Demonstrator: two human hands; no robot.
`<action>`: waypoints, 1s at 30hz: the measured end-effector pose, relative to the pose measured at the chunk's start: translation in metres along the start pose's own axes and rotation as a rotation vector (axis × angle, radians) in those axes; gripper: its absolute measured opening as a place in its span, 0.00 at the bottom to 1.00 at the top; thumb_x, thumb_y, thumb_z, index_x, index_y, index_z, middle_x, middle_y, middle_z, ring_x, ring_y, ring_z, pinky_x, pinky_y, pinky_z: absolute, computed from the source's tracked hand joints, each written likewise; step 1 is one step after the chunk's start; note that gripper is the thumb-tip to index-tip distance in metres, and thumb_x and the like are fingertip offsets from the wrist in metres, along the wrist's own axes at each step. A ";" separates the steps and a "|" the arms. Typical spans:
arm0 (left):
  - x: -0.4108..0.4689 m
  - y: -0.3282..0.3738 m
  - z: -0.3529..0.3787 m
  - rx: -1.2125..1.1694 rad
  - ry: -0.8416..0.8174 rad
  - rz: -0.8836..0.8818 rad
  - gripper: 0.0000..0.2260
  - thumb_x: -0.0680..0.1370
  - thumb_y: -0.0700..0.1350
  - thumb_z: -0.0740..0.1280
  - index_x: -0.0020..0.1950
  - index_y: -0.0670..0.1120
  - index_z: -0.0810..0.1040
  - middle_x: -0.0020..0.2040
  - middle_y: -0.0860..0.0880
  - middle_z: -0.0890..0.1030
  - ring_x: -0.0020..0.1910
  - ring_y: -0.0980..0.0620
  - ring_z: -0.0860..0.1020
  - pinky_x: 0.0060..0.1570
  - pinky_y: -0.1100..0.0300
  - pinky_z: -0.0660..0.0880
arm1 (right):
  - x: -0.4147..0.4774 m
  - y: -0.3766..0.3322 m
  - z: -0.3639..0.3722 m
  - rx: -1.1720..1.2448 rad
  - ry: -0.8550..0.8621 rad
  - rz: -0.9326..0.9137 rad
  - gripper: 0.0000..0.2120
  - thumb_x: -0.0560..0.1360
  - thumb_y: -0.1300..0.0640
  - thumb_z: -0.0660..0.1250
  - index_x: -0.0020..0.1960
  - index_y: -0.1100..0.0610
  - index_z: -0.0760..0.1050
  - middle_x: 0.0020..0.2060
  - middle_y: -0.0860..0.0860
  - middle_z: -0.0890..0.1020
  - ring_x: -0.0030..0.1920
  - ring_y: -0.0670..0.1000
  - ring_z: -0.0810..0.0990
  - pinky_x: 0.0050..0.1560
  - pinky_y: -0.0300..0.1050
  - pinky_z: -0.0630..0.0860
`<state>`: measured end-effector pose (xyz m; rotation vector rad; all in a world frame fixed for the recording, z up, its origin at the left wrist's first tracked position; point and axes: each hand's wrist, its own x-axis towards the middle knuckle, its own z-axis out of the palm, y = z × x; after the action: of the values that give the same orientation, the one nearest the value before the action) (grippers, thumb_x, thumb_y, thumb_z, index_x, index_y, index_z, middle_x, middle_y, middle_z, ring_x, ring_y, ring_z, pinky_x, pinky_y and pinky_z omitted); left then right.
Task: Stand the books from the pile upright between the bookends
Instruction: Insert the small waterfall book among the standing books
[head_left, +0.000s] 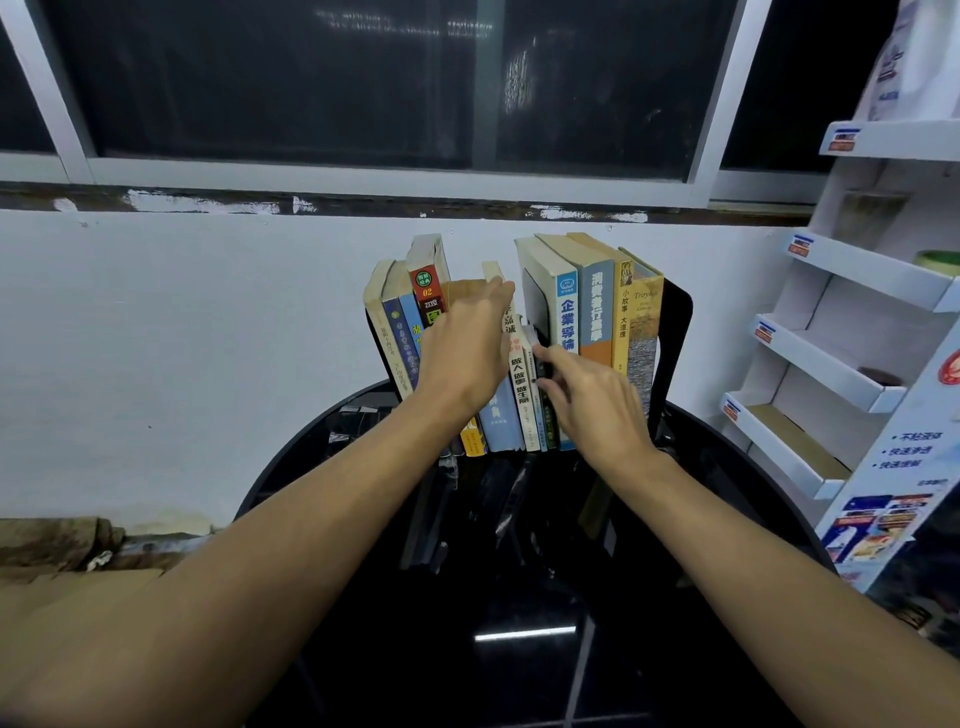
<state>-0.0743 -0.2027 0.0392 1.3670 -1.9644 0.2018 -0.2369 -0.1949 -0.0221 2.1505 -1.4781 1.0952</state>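
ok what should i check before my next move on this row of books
1. right bookend upright: ok.
2. right books standing against it: ok.
3. left hand lying flat on the left books, steadying them: ok.
4. right hand pinching the dark panel in the gap: ok, but whether it is a book or a bookend: cannot tell.
5. support at the far left end: cannot tell, mostly hidden.

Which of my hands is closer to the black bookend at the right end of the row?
Right. The right hand pinches a thin book a few books left of the bookend; the left hand rests farther left, on the middle books.
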 end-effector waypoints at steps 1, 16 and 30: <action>0.000 0.000 0.000 -0.003 0.002 -0.002 0.20 0.78 0.35 0.68 0.69 0.43 0.73 0.69 0.46 0.77 0.61 0.39 0.79 0.52 0.42 0.79 | 0.000 0.000 0.000 -0.002 -0.008 0.005 0.16 0.78 0.56 0.71 0.65 0.53 0.76 0.44 0.51 0.85 0.41 0.56 0.84 0.41 0.54 0.82; -0.001 0.003 0.000 -0.031 -0.011 0.004 0.20 0.78 0.35 0.69 0.69 0.43 0.73 0.68 0.45 0.77 0.63 0.39 0.78 0.54 0.40 0.79 | -0.011 0.000 -0.002 0.006 -0.037 0.043 0.16 0.78 0.55 0.70 0.65 0.52 0.74 0.44 0.49 0.85 0.40 0.53 0.84 0.39 0.52 0.82; -0.042 -0.009 0.008 -0.279 0.025 0.057 0.30 0.81 0.43 0.67 0.81 0.48 0.60 0.81 0.53 0.60 0.80 0.57 0.57 0.78 0.56 0.59 | 0.003 0.011 -0.032 0.090 -0.109 -0.102 0.22 0.77 0.51 0.71 0.70 0.51 0.75 0.39 0.45 0.80 0.35 0.43 0.77 0.43 0.45 0.82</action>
<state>-0.0625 -0.1789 0.0046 1.1238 -1.9297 -0.0289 -0.2596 -0.1815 -0.0001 2.3542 -1.3706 1.0421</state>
